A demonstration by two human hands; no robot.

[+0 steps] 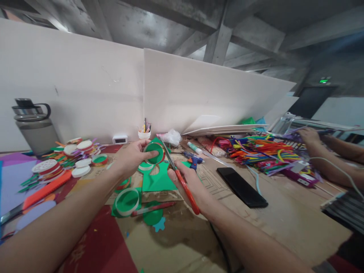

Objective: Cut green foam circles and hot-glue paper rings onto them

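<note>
My left hand (pixel 133 154) pinches a rimmed green disc (pixel 154 146), thumb across its face, above a green sheet (pixel 159 181) with a round cut-out. Right hand (pixel 191 181) curled round red-handled scissors (pixel 181 180), blades pointing away from me, close beside the disc; cannot tell how far they are parted. Black phone (pixel 241 187) lies right of my right hand, blue glue gun (pixel 195 162) beyond it.
</note>
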